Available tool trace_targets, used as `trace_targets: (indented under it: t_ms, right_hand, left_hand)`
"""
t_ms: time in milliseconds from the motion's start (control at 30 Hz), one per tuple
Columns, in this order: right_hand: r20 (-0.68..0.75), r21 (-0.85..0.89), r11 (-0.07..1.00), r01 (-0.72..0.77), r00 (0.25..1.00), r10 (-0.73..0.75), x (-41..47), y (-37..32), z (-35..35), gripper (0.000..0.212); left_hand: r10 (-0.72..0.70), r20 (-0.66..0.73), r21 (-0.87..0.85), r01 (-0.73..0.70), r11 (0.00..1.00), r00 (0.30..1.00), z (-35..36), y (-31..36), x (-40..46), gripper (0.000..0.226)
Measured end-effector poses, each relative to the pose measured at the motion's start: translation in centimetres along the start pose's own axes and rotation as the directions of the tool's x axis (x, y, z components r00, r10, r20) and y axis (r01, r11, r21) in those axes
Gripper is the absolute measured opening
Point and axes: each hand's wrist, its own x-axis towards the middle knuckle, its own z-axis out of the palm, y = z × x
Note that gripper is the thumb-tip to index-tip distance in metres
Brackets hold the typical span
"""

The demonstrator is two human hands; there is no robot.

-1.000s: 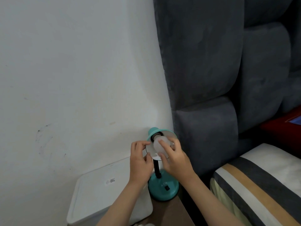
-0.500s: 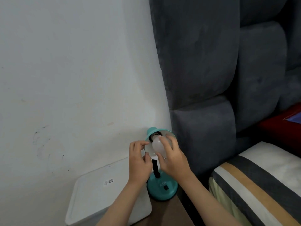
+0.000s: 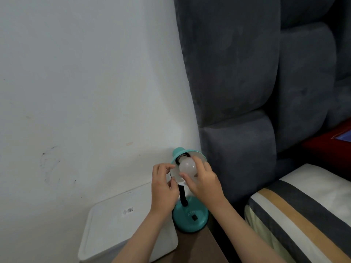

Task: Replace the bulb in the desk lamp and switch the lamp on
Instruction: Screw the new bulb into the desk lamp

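Note:
A teal desk lamp stands on a brown bedside table, its round base (image 3: 190,218) carrying a black switch (image 3: 194,217). Its shade (image 3: 177,153) tilts up toward me. A white bulb (image 3: 187,166) sits in the socket inside the shade, unlit. My right hand (image 3: 204,180) grips the bulb with thumb below and fingers over its right side. My left hand (image 3: 163,186) pinches the shade's left rim. The black neck (image 3: 182,196) shows between my hands.
A white lidded plastic box (image 3: 117,223) stands left of the lamp against the white wall. A dark grey padded headboard (image 3: 247,92) rises just right of the lamp. A striped pillow (image 3: 303,215) lies at the lower right. The brown table top (image 3: 191,247) shows below the base.
My right hand has turned on the bulb, its fingers shifting around it so more of the bulb shows. The left hand stays on the shade rim.

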Motion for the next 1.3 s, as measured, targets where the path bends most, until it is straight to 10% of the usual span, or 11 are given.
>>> trace_targets:
  t_ms: [1300]
  right_hand:
    - [0.001, -0.056, 0.983, 0.176, 0.984, -0.176, -1.1, 0.6, 0.8, 0.053]
  left_hand:
    - [-0.016, -0.020, 0.015, 0.016, 1.000, 1.000, 0.3, 0.0, 0.0, 0.050]
